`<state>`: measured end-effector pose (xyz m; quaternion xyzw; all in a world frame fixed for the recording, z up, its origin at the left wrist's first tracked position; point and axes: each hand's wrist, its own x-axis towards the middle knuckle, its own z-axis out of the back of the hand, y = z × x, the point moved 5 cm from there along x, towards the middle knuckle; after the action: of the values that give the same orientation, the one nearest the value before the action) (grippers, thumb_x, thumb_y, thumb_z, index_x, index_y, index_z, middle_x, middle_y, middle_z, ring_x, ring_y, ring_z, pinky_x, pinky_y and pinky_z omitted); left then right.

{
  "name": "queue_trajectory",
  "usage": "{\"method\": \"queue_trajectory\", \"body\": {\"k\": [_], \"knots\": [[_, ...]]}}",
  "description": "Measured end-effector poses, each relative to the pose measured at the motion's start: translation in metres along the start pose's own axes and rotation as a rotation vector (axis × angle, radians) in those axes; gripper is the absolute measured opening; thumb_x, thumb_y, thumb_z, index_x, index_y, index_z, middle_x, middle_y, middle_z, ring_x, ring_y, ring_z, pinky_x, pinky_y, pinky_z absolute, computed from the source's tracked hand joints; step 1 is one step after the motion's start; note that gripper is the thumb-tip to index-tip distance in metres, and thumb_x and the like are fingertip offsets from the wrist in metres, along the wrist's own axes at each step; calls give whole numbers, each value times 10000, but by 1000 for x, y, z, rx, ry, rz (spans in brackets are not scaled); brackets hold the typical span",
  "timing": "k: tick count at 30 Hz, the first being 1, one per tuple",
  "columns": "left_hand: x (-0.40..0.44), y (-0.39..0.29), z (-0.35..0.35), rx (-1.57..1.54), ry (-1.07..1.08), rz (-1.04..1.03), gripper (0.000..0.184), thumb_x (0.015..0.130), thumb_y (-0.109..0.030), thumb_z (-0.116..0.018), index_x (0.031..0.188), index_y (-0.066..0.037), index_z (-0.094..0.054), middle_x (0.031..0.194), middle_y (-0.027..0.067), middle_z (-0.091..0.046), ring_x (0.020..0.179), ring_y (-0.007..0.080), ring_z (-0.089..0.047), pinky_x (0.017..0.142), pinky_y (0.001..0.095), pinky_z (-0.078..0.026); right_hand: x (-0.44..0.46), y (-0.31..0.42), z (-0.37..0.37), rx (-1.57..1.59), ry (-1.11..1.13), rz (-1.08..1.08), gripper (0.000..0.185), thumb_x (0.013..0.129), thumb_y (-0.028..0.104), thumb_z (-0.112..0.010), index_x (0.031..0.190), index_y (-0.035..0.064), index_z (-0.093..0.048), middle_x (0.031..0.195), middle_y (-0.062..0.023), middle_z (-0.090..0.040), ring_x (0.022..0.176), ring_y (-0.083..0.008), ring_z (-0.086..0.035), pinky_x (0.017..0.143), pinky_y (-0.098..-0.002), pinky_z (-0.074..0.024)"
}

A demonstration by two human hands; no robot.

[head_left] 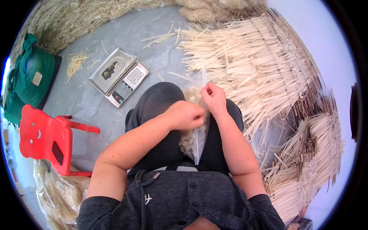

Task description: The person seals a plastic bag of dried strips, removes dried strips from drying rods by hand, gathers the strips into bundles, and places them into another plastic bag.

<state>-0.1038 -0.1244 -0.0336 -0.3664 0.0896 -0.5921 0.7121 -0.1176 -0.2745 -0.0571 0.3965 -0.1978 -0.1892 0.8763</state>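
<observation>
A clear plastic zip bag point(188, 142) lies across my lap, its open-edge strip running from above my hands down between my thighs. Pale, chunky pieces show through its film. The fingers of my left hand point(186, 115) are curled closed over the middle of the bag's edge. Higher up, my right hand point(214, 98) pinches the same edge near its upper end. What lies right inside the left fingers is hidden by the hand itself.
On the grey floor ahead stands a digital scale point(119, 78). A red child's chair point(46, 134) carrying a dark phone point(57, 153) is at left, beside a green sack point(32, 76). Pale strips point(245, 57) are heaped at right. A filled plastic sack point(61, 195) sits lower left.
</observation>
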Motion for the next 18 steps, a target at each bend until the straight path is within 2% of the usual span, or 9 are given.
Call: {"method": "queue_trajectory", "body": {"k": [3, 9, 15, 18], "knots": [[0, 3, -2, 18, -8, -3, 144, 756, -201, -612, 687, -81, -572, 661, 90, -585, 613, 315, -594, 562, 407, -481, 2, 1, 0, -65, -5, -44, 197, 796, 207, -628, 755, 14, -613, 628, -134, -623, 560, -262, -599, 571, -367, -481], [-1, 0, -2, 15, -22, -25, 140, 759, -197, -610, 686, -84, -570, 657, 92, -581, 608, 321, -591, 555, 412, -478, 7, -5, -1, 52, -1, 19, 225, 790, 223, -641, 767, 1, -617, 623, -137, -621, 563, -266, -607, 577, -368, -487], [0, 2, -1, -19, -27, -25, 141, 759, -192, -608, 686, -79, -566, 655, 94, -579, 608, 323, -589, 555, 413, -477, 16, 0, 1, -60, -63, -14, 170, 783, 160, -633, 756, -6, -610, 615, -144, -616, 555, -271, -609, 559, -359, -482], [1, 1, -1, -10, -11, -5, 159, 759, -219, -599, 678, -82, -599, 667, 100, -612, 627, 327, -609, 580, 420, -491, 22, -7, -5, -15, -35, 49, 188, 784, 181, -626, 755, -5, -615, 623, -153, -620, 567, -280, -613, 571, -370, -486]]}}
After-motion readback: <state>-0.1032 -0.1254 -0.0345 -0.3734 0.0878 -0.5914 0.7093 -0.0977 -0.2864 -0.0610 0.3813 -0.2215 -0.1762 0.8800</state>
